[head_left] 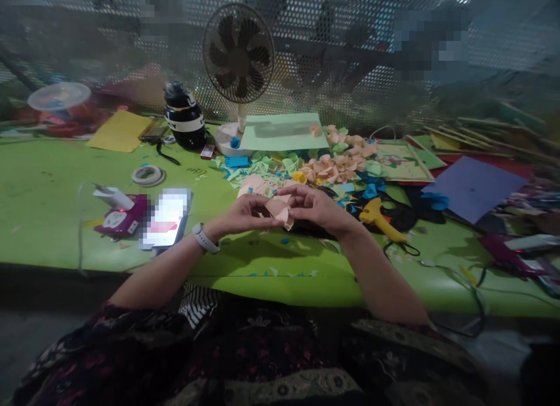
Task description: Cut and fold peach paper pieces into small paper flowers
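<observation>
A small folded piece of peach paper (pixel 279 207) is held between my two hands above the front of the green table. My left hand (pixel 247 212) pinches its left side, with a white watch on the wrist. On the other side, my right hand (pixel 321 206) grips the paper between thumb and fingers. Just behind my hands lie peach paper sheets (pixel 254 185) and a heap of curled peach paper pieces (pixel 339 161), with light green paper pieces (pixel 265 162) beside it. A yellow glue gun (pixel 382 220) rests right of my right hand.
A lit phone (pixel 167 218), a purple device (pixel 122 216) and a tape roll (pixel 149 175) lie at left. Behind stand a dark bottle (pixel 186 120) and a fan (pixel 238 56). Purple paper (pixel 475 184) lies at right, and cables (pixel 479 304) hang over the front edge.
</observation>
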The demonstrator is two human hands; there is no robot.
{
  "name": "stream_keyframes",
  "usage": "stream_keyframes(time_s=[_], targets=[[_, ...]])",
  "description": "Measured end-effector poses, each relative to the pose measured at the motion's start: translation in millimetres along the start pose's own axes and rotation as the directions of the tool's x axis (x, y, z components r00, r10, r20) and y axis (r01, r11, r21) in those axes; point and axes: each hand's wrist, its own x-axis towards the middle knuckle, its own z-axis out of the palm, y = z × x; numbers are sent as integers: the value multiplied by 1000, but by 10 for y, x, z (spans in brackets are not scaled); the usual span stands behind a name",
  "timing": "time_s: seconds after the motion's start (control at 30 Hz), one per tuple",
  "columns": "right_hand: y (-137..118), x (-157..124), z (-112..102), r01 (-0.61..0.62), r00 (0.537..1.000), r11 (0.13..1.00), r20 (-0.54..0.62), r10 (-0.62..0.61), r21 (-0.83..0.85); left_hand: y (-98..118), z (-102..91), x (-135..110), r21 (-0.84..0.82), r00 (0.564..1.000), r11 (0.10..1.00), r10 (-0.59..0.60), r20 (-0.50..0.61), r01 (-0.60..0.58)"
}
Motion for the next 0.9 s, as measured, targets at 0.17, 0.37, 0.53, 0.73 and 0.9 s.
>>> stream_keyframes(time_s=[0.17, 0.37, 0.53, 0.73, 0.9], targets=[[10, 10, 8, -31, 998, 999, 60, 30, 10, -21, 23, 6, 42, 1000, 999, -17, -18, 17], [-6, -6, 38, -23, 996, 1000, 82, 25, -20, -22, 34, 2, -17, 995, 995, -97, -27, 97], [-19, -12, 52, -23, 994, 998, 104, 29, -60, -35, 19, 8, -8, 995, 995, -95, -19, 95], [-38, -39, 31, -1, 995, 987, 103, 18, -164, -72, -14, 6, -67, 982, 980, -186, 14, 186], [-54, -63, 86, 103, 990, 927, 125, -62, -360, -84, -23, 7, -124, 966, 958, -254, 44, 258]])
